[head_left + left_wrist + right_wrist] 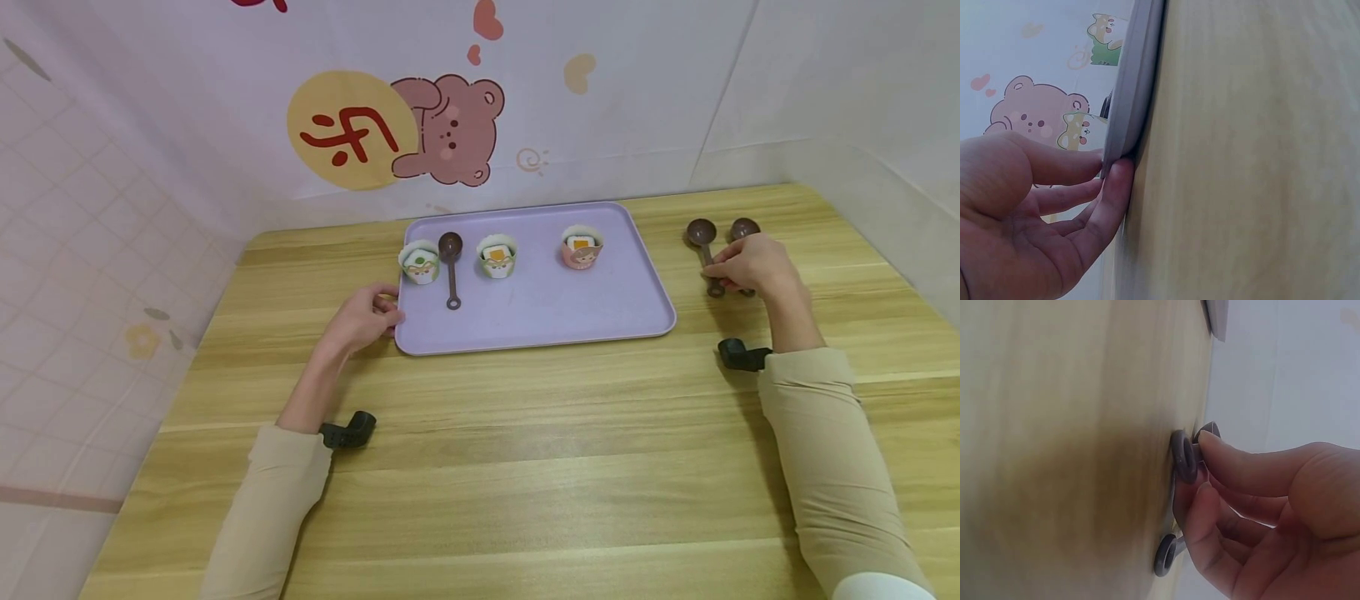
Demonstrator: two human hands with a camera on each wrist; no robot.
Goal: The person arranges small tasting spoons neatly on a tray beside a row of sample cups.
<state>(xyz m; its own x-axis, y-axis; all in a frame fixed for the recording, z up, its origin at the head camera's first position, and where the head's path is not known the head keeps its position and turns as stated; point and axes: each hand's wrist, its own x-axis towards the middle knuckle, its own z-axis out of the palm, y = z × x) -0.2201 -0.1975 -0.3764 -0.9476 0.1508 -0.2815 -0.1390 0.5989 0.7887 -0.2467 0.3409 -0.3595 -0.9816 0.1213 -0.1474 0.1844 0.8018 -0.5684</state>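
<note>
One spoon (452, 258) inside, our left hand (363, 318) is pinching the tray (525, 321), our right hand (759, 265) one of two spoons (702, 232) (745, 227) remaining beyond its right edge.

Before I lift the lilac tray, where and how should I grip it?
Take the lilac tray by the rim at both short ends, probably best from left and right: it is wide and flat, its flared rim leaves a gap beneath, and a brown measuring spoon lies on it, so keep level.

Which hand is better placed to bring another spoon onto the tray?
Probably the right hand: it pinches one brown measuring spoon beside the lilac tray, while the left hand grips the tray's left edge.
</note>
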